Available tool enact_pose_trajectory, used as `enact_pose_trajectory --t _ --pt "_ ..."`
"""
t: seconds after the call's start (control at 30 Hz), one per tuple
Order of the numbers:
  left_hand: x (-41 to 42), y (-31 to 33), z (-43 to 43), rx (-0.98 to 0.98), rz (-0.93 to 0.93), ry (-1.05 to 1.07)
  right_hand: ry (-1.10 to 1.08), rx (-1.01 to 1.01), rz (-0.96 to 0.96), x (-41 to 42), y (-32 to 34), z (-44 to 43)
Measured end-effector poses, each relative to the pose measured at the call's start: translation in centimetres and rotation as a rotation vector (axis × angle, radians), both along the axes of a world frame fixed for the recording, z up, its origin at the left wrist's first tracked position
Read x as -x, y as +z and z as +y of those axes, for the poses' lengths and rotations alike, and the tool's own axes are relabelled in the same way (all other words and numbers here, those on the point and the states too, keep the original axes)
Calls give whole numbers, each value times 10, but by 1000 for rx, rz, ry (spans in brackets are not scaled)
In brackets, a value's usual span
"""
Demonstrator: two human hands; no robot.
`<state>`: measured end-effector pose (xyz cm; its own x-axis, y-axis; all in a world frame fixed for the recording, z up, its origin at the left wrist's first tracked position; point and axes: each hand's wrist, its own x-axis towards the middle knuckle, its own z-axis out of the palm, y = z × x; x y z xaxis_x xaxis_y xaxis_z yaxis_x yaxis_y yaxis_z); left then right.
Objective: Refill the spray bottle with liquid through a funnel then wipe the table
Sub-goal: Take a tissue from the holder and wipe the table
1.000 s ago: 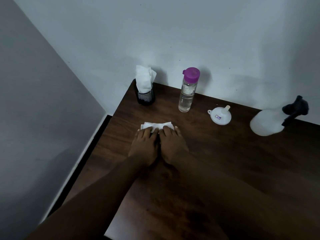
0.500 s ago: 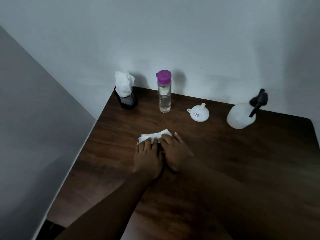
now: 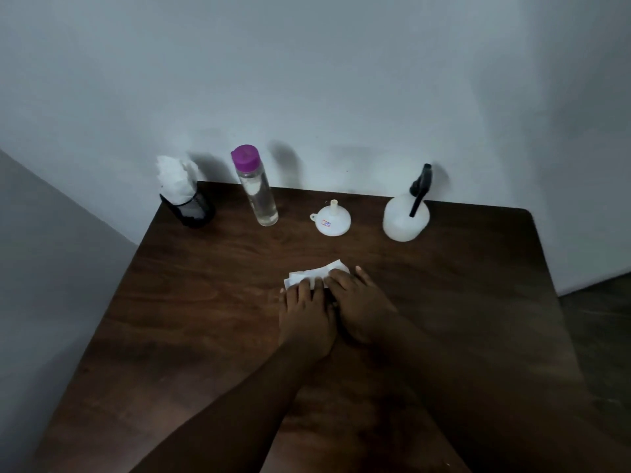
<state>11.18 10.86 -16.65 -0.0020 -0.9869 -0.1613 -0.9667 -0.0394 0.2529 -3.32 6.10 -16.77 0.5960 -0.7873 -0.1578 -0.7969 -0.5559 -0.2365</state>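
Two flat hands, left hand (image 3: 305, 319) and right hand (image 3: 362, 310), press folded white tissue (image 3: 312, 274).

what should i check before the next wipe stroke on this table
1. Left hand and right hand flat on the tissue: ok.
2. Spray bottle upright, spray head on: ok.
3. Funnel off the bottle, mouth down on the table: ok.
4. Clear bottle capped: ok.
5. Row of items apart from the tissue: ok.
6. Wet spots left on the table: cannot tell, too dim.

Left hand (image 3: 305, 317) and right hand (image 3: 362, 310) pressing white tissue (image 3: 316, 274) (folded), dark table (image 3: 205, 319)
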Motion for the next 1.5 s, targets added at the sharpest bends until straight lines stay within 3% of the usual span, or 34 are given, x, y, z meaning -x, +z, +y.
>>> enact_pose_trajectory --t 0.27,0.6,0.8,1.17,1.5 --pt "68 4 -9 -49 46 -115 -88 -37 58 73 6 4" --pt "144 5 -21 -90 55 -216 -229 59 56 147 1 15" --pt "174 6 -24 -114 72 -285 -260 -12 58 180 10 24" --pt "176 5 -19 -88 -25 -565 -424 -88 138 178 11 55" --pt "144 3 -16 -78 -38 -637 -478 -74 232 137 6 78"
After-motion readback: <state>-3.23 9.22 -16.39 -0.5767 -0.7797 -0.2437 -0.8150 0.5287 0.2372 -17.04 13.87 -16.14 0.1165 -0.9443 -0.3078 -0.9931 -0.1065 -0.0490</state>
